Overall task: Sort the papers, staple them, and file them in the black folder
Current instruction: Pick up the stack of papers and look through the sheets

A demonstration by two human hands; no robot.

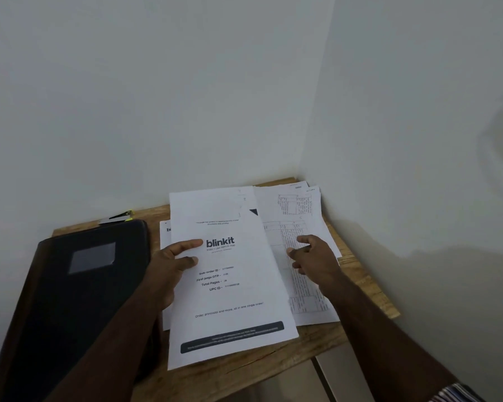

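Sorting printed sheets on a small wooden table (317, 340) set in a wall corner.

The left hand (169, 268) grasps a white "blinkit" cover sheet (230, 303) at its left edge, thumb on top. The right hand (311, 256), fingers loosely curled and holding nothing, hovers over white table-printed pages (299, 224). The closed black folder (79, 285) lies at left; a black stapler (119, 217) sits behind it.

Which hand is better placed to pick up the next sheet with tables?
Right. The right hand hovers open over the table sheets, while the left hand grips the blinkit page.
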